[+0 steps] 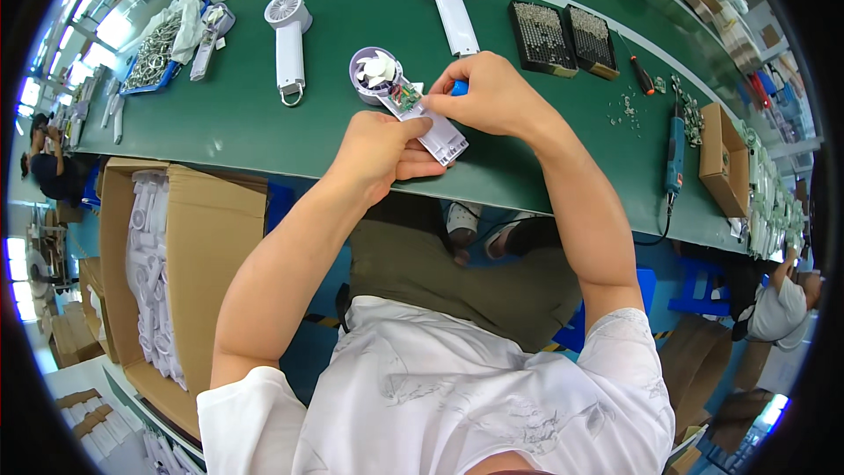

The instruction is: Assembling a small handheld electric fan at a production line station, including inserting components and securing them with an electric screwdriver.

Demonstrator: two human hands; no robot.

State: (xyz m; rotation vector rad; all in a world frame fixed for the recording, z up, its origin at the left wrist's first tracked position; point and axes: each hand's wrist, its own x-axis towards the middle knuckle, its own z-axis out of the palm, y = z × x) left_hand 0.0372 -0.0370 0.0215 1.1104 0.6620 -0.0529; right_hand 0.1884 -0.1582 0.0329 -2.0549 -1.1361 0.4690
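Observation:
Over the near edge of the green table, my left hand [382,145] is closed round the handle of an opened handheld fan [446,138]. The white blades [376,69] show in its round lilac head, and a small green circuit board [405,98] with wires lies bare below them. My right hand [488,98] is above the board with thumb and forefinger pinched at its right side. A small blue thing [460,88] shows by those fingers. Its kind, and whatever else sits in the pinch, is hidden.
Two closed handheld fans [288,48] [453,22] lie farther back. Black trays of small metal parts [543,38], a screwdriver [642,76], a blue electric screwdriver [675,149] and a cardboard box [725,161] are right. At left are a blue tray of metal rings [151,62] and a carton of white parts [215,273].

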